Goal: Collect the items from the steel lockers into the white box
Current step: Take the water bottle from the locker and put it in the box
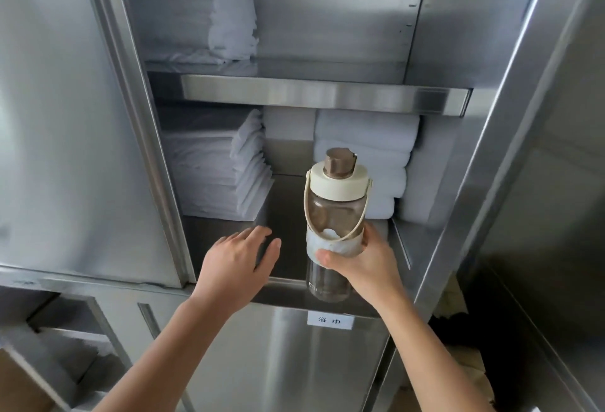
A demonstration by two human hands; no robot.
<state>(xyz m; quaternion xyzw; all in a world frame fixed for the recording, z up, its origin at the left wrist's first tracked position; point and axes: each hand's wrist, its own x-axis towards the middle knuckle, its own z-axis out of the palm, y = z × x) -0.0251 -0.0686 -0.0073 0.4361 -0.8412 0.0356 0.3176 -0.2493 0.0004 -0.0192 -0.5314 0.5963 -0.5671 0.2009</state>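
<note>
Water bottle (332, 215) is held upright at the front edge of the lower shelf (288, 202) of the steel locker (140, 116), your right hand (363, 264) wrapped round its pale sleeve, thumb across the front. Your left hand (235, 267) hovers just beside it, fingers loose and spread, holding nothing. Bring that free palm under the base, I'd say: the clear body looks slick. Draw it out clear of the rolled towels (363, 149) behind. The white box isn't in view, so find it before you turn.

The single head-worn camera faces forward and a little downward, close up to the open steel locker (327, 97).
</note>
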